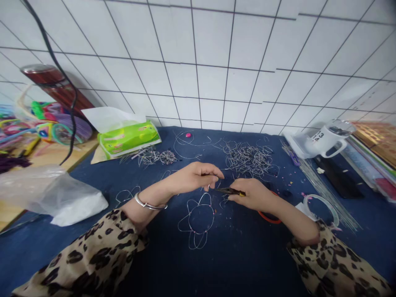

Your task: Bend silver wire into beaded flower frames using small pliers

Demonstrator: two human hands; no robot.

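Note:
My right hand (254, 194) is wrapped round a pair of pliers (229, 191) with dark jaws and a bit of yellow on the handle. The jaws point left toward my left hand (201, 175), whose fingers are bent and close together, pinching a small bent piece of silvery wire (209, 187). Just below on the dark blue cloth lies a flower-shaped wire frame (213, 213), a ring with looped petals and small pink dots at the joints. Whether the pinched wire touches the frame I cannot tell.
A heap of bent wire pieces (249, 159) lies behind my hands, with a smaller wire pile (154, 156) by the green tissue pack (130, 138). Straight wires (321, 189), a white mug (328, 138) and a clear ring-shaped coil (334, 212) are at right; a plastic bag (77, 202) at left.

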